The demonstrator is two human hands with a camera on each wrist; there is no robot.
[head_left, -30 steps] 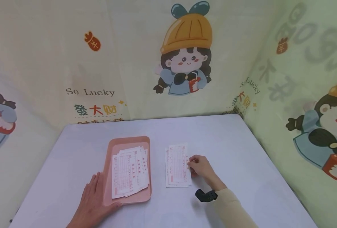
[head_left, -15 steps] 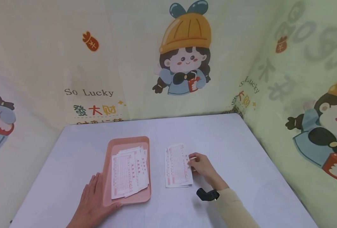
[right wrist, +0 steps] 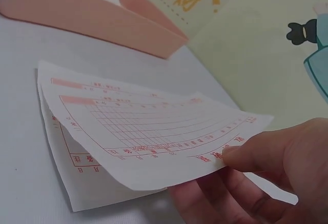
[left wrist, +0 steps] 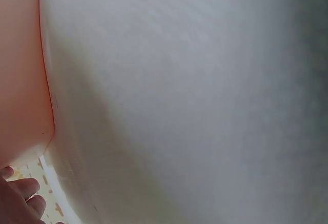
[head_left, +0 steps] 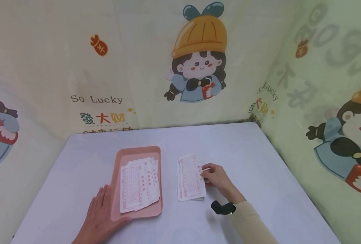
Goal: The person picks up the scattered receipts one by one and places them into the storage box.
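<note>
A pink tray (head_left: 137, 154) holds a loose stack of red-printed paper forms (head_left: 133, 188). My left hand (head_left: 99, 211) rests along the tray's left side, fingers straight and thumb at its near edge; the left wrist view catches only a few fingertips (left wrist: 28, 190) beside the tray wall (left wrist: 20, 70). To the right of the tray, my right hand (head_left: 217, 178) pinches the right edge of a printed paper form (head_left: 190, 178) between thumb and fingers. In the right wrist view that form (right wrist: 138, 126) bows upward, above another form (right wrist: 77, 183) lying on the table.
The white table (head_left: 229, 142) meets a cartoon-printed cloth backdrop (head_left: 144, 67) at the back and right. A black band (head_left: 223, 207) sits around the right wrist, below a cream sleeve (head_left: 250, 220).
The pinched form has tilted slightly, its top end leaning left, while its right edge is lifted. The left hand and the tray stay in place.
</note>
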